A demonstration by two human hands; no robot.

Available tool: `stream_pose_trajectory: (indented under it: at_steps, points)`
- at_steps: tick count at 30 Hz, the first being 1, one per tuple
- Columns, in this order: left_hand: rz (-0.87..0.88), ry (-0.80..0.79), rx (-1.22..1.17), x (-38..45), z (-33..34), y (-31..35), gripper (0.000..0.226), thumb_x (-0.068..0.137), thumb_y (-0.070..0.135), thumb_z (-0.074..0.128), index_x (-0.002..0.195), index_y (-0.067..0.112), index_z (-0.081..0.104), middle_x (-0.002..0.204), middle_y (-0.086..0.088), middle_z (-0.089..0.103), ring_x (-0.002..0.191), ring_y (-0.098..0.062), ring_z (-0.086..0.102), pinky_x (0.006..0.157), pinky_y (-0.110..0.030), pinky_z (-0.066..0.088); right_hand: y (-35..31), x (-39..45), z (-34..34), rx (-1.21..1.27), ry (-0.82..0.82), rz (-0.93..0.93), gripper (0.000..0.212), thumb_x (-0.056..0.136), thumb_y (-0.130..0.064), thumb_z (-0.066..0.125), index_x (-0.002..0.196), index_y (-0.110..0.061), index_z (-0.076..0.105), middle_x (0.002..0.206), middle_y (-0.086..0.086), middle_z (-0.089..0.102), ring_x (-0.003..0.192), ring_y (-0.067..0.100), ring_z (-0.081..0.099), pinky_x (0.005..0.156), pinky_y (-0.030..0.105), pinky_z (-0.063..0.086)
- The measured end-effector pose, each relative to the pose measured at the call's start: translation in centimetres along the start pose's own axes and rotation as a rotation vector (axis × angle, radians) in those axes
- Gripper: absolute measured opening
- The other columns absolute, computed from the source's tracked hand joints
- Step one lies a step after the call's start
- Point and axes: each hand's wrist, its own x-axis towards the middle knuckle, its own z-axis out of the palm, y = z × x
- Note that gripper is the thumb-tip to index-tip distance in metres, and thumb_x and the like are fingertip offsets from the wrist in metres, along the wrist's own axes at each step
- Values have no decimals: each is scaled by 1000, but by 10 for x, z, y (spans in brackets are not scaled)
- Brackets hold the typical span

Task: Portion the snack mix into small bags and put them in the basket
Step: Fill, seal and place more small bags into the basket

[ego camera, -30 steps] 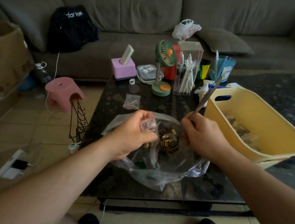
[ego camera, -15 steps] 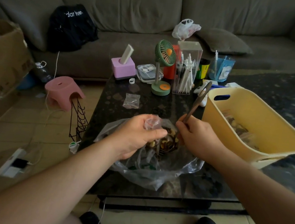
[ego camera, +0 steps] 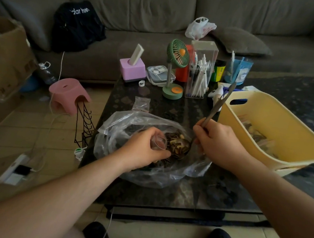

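Note:
A large clear plastic bag (ego camera: 113, 132) lies open on the dark table, holding the snack mix (ego camera: 176, 144) of seeds and nuts. My left hand (ego camera: 142, 151) grips a small clear bag (ego camera: 159, 142) with its mouth right at the mix. My right hand (ego camera: 220, 142) grips a long metal spoon (ego camera: 219, 105); the handle points up and away, and the bowl end is down in the mix, hidden by my hand. The yellow basket (ego camera: 284, 117) stands at the right with several filled small bags (ego camera: 258, 136) inside.
An empty small bag (ego camera: 141, 103) lies on the table beyond the large bag. Further back stand a green desk fan (ego camera: 176, 64), a clear pen holder (ego camera: 199, 71), a pink box (ego camera: 132, 70) and cups. A pink stool (ego camera: 68, 95) and wire rack (ego camera: 85, 124) stand left of the table.
My left hand has lowered the small bag down to the snack mix. My right hand has tilted the spoon more upright and pushed it into the mix.

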Motion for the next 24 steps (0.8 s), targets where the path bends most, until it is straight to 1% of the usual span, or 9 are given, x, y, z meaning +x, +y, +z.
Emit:
stream_pose_trajectory:
  at_steps: [2,6,8,10,13,16,19,21,24]
  points:
    - [-6,41,-36,0,4,-2,65,77,44,92,128,36,53,108,17,74,105,1,68,100,-38,57,0,-1,-2,-14,15,-10,15,108,-34,51,98,-31,62,80,-7,69,72,3,65,66,25,51]
    - [9,104,-101,-2,13,-4,65,74,45,93,124,35,53,106,18,76,104,1,70,99,-41,59,0,0,-9,57,56,9,16,107,-34,53,96,-31,64,82,-5,72,73,11,70,76,41,61]
    - [25,126,-124,-5,16,-4,59,76,42,94,123,34,59,108,18,76,104,4,70,100,-38,59,-2,0,-13,43,77,12,17,107,-35,53,95,-32,64,81,-5,72,74,11,70,78,44,61]
    - [59,144,-130,-7,18,-2,54,77,37,94,122,32,65,108,19,77,102,7,69,100,-34,58,-5,0,-20,29,112,9,18,107,-37,51,95,-31,64,80,-6,71,74,9,69,79,42,60]
    - [85,168,-85,-8,20,1,54,77,37,94,124,33,69,108,19,76,100,11,68,96,-23,58,-13,0,-32,46,170,-13,18,107,-36,50,97,-30,64,79,-6,71,74,10,69,79,43,59]
    - [69,179,-57,-6,23,2,57,76,41,94,126,37,68,109,23,74,102,12,66,97,-22,57,-22,-2,-39,24,228,-101,18,107,-35,50,98,-27,63,76,-4,69,71,13,69,75,45,58]
    - [52,192,-45,-5,26,3,57,75,42,94,126,39,68,110,24,73,104,11,65,100,-26,55,-33,-6,-36,-85,210,-240,21,107,-34,47,103,-22,64,78,-7,66,71,10,64,70,41,56]
    - [55,198,-37,-5,27,5,57,76,42,93,126,39,67,110,24,72,104,11,65,100,-25,55,-37,-7,-29,-176,211,-336,23,106,-34,48,104,-19,65,80,-7,64,72,13,60,69,41,53]
    - [62,194,-30,-4,28,7,61,76,42,93,130,40,64,110,24,72,105,11,65,100,-25,55,-38,-5,-23,-221,213,-386,25,106,-35,46,105,-17,64,82,-4,64,72,19,60,68,43,52]
